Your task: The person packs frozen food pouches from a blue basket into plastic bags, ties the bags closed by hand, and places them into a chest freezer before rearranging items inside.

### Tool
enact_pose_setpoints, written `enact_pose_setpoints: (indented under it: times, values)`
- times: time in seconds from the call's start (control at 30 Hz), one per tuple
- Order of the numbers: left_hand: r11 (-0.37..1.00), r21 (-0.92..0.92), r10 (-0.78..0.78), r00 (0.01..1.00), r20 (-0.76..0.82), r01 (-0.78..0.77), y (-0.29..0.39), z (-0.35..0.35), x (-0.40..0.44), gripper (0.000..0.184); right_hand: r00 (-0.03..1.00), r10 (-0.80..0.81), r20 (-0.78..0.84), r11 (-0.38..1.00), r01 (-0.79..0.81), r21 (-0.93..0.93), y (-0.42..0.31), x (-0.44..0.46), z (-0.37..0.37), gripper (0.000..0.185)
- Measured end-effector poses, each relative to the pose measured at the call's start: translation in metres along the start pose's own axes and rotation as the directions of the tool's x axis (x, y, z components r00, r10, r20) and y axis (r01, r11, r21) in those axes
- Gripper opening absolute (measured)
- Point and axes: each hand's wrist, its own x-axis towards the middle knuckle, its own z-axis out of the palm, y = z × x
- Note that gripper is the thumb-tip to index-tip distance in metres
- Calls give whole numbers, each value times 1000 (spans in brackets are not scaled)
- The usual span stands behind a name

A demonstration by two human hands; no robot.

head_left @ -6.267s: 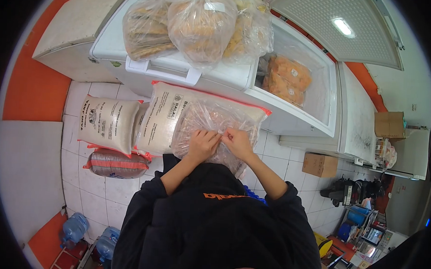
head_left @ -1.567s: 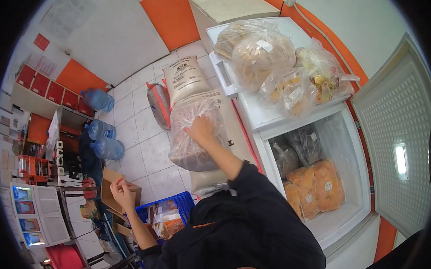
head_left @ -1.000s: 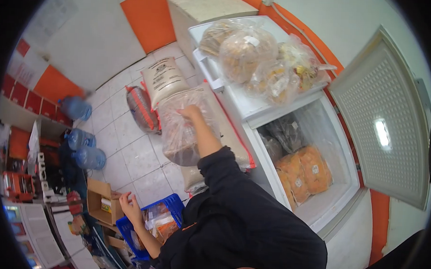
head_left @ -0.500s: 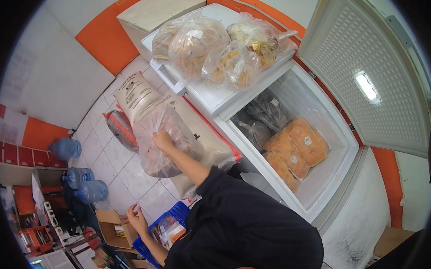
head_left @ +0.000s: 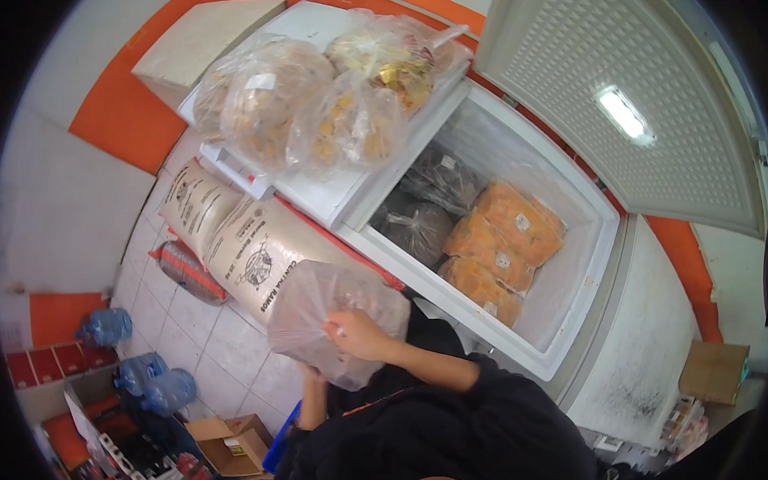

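A clear plastic bag with pale brown contents hangs close to my body, above the large white rice sack. My right hand is closed round the bag's gathered top. Beneath the bag's lower left side is my left hand, its fingers mostly hidden by the bag. To the right stands the open chest freezer, holding orange packs and dark plastic bags.
Several filled plastic bags sit on the freezer's closed part. The raised lid is at upper right. Smaller sacks, water bottles, an open cardboard box and a blue basket are at left and lower left.
The plastic bag has come off the rice sack and toward my body, held by my right hand. My left hand has moved from above the basket to the bag's underside. The view has turned toward the freezer.
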Motion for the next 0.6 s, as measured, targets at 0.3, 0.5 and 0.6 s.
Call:
enact_pose_setpoints:
  times: [0.3,0.5,0.6]
  values:
    - [971,232,-59,998,-24,63,8,127,-25,76,945,226,-236,962,-178,209,-1,-63,-132,20]
    - [928,326,-180,983,-33,181,41,228,-38,84,926,122,-358,964,-26,264,-23,-62,-197,17]
    - [916,320,-296,946,134,241,27,251,-7,83,878,112,-465,982,-26,187,-25,-70,-230,18]
